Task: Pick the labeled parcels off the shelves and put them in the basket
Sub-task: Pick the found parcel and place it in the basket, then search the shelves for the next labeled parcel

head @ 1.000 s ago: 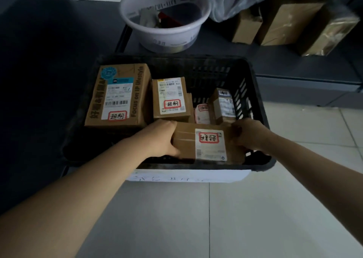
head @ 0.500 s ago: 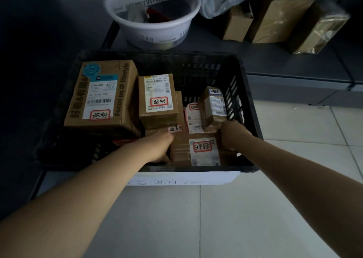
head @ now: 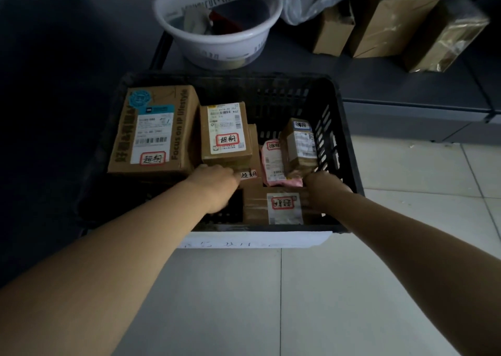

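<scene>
The parcel (head: 256,206) with the red-bordered label (head: 283,203) lies flat in the near right corner of the basket (head: 349,149), just in front of a pink pouch (head: 272,163) and a small taped box (head: 299,149). It looks stiff and light, its taped faces probably slick, so the short ends are likely the best places to hold it. The right hand (head: 324,192) is at its right end, fingers (head: 306,201) curled over the top edge beside the label. The left hand (head: 217,186) hangs over the dark gap to the parcel's left, apart from it. Its fingers point down out of sight, so I cannot tell their spread. A large box (head: 154,133) sits far left.
</scene>
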`<state>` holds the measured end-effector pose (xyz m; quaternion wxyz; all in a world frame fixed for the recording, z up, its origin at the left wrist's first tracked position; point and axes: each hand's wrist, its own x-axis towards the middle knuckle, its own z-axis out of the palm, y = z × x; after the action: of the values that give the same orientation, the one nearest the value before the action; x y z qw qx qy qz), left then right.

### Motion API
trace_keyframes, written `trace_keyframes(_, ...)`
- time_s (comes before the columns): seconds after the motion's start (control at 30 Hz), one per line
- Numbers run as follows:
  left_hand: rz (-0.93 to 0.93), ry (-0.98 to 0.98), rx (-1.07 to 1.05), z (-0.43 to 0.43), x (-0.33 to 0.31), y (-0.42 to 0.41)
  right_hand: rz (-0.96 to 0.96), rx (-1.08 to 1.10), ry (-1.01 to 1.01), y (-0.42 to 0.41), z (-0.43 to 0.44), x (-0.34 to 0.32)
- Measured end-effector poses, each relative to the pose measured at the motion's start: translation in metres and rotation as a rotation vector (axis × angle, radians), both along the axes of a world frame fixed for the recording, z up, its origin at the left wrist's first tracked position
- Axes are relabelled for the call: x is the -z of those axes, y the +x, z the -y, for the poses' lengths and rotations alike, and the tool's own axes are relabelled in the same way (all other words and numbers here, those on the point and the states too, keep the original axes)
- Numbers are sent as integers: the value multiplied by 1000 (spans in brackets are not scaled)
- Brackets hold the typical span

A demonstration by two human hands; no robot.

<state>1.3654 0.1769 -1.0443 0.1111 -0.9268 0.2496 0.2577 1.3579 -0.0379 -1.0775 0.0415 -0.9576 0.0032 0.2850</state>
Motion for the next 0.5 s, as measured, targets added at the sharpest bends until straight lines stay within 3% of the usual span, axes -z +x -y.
trace_keyframes(0.2,75,-21,-51,-33,-125,-55,49,-130,-93,-45,-3,-135)
trace_keyframes(0.5,199,-86,-244,-93,-356,-169,-7,-254,-49,-106,-19,-375)
